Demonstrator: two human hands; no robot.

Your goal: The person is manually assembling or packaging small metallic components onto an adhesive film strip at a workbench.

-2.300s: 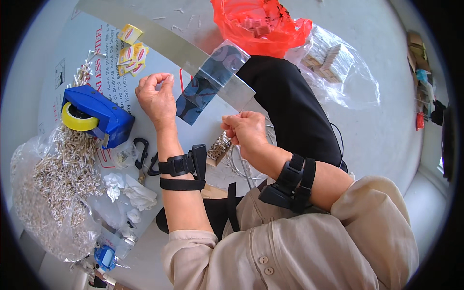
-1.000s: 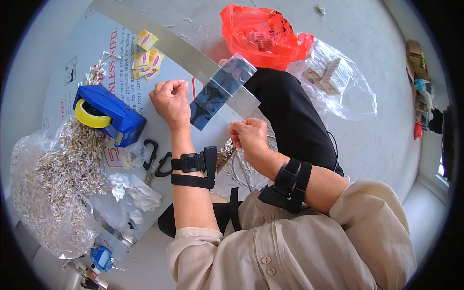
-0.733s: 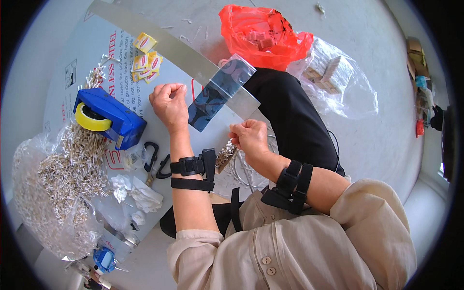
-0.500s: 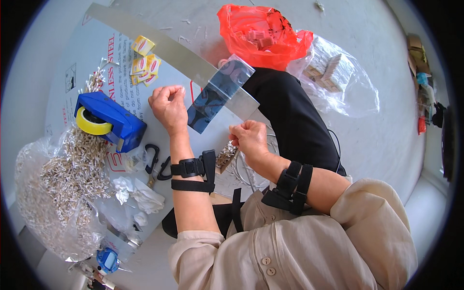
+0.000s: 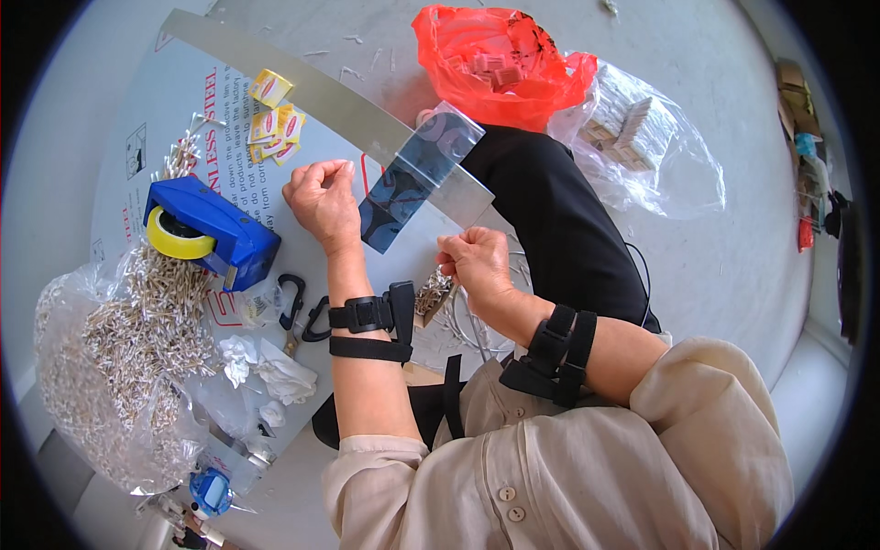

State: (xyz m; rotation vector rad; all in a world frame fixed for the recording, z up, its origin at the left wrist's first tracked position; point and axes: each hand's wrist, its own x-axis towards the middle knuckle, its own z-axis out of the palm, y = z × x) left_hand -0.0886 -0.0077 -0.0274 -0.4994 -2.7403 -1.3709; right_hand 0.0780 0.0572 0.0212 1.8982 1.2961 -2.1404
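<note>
My left hand [image 5: 324, 205] is closed, with its fingertips pressed together just left of a glossy dark-blue see-through piece [image 5: 409, 181]. That piece lies across a long metal strip [image 5: 302, 87] on the printed sheet. My right hand [image 5: 478, 264] is also closed, thumb against fingers, below the strip's near end. Whatever either hand pinches is too small or hidden to make out. Under my right hand, partly covered, stands a small open box of cotton swabs [image 5: 431, 298]. Black-handled scissors [image 5: 291, 307] lie to the left of my left forearm.
At left stand a blue tape dispenser [image 5: 240, 240] and a clear bag of loose cotton swabs [image 5: 119, 367]. Small yellow-and-white packets [image 5: 275, 128] lie near the strip, crumpled white tissue [image 5: 284, 374] below. Beyond are a red bag [image 5: 449, 69] with pink packs and a clear bag [image 5: 683, 174] of white packs.
The whole view has shifted very slightly. Both hands keep the same closed pose, and nothing else has visibly moved.
</note>
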